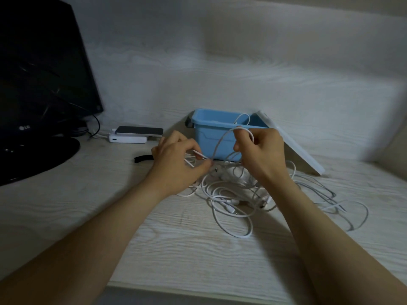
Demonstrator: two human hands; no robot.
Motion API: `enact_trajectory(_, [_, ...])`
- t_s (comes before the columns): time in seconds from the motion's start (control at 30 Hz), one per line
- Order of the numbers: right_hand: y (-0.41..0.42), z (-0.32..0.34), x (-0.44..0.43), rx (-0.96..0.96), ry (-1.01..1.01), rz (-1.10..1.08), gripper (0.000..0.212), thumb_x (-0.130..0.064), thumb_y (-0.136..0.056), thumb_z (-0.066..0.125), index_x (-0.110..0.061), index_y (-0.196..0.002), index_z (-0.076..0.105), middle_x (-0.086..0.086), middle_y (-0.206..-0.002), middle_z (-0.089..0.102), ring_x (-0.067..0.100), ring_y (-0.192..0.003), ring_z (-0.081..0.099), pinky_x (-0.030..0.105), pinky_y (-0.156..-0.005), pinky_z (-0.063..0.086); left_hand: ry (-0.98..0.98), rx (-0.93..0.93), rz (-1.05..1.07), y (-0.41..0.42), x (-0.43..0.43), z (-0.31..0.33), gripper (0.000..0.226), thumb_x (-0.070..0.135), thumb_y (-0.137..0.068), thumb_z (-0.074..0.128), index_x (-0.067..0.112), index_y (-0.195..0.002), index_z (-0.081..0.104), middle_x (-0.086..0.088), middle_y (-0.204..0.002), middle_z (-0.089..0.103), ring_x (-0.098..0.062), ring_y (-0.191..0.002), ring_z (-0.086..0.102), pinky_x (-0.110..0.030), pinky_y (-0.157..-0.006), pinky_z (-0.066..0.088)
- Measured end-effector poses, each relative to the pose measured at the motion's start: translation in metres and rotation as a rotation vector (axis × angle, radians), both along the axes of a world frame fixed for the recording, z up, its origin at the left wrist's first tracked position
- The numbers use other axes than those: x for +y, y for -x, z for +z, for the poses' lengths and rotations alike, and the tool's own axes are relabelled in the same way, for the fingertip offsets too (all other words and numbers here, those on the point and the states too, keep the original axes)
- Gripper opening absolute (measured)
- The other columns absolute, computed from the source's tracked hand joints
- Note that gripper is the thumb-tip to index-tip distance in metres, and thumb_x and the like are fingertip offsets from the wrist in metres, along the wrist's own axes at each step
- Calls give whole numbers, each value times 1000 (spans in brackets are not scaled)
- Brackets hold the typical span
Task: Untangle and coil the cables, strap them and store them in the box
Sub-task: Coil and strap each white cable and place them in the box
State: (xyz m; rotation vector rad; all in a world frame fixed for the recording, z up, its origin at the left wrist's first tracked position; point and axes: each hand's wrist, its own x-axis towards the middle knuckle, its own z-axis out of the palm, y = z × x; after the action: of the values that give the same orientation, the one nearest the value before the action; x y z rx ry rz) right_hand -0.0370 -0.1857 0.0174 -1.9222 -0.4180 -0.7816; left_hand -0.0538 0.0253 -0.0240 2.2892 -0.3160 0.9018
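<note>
Two hands work a tangle of white cables [231,194] before a blue box [211,133].
The left hand [176,161] pinches a cable end; the right hand [262,153] grips a raised loop.

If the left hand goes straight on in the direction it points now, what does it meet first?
Probably the white cable loop that the right hand holds up; behind it stands the blue box. The left hand, pinching a white cable end, points toward it; depth is unclear.
</note>
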Motion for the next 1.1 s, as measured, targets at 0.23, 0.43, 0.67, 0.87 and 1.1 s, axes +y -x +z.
enact_trajectory(0.23, [-3,-2,-4,-12,433,-40,58,-74,-89,50,-23,-82,77,-5,-71,72,15,-66,67,44,-67,58,5,-219,120,-1,1,2,29,45,-90,67,25,-74,54,11,-84,56,-18,-86,52,-37,-76,36])
enact_trajectory(0.43, [-8,-12,-5,-73,870,-110,39,-62,-99,51,-34,-103,77,-10,-72,64,28,-86,66,41,-89,38,272,-122,-26,3,-6,6,26,16,-100,64,15,-83,45,3,-70,50,-8,-63,48,-13,-59,35])
enact_trajectory(0.67, [-7,-7,-8,-77,789,-278,35,-46,-91,32,-25,-100,58,-2,-76,62,27,-84,57,45,-90,34,381,-136,9,4,-12,11,38,12,-87,73,21,-65,43,6,-70,67,-3,-71,65,-25,-65,52])
enact_trajectory(0.87, [-11,-1,-11,-49,304,-219,40,-37,-83,36,-14,-73,67,7,-58,66,31,-58,63,45,-64,56,360,-147,114,5,0,10,42,9,-74,73,21,-53,38,15,-85,77,-6,-79,71,-30,-70,56])
enact_trajectory(1.1, [-5,6,-18,-76,5,-458,44,-11,-89,37,-21,-119,69,14,-85,70,37,-78,58,39,-67,38,544,-84,62,-5,5,7,39,10,-82,67,22,-66,34,-12,-76,73,-15,-83,77,-40,-67,58])
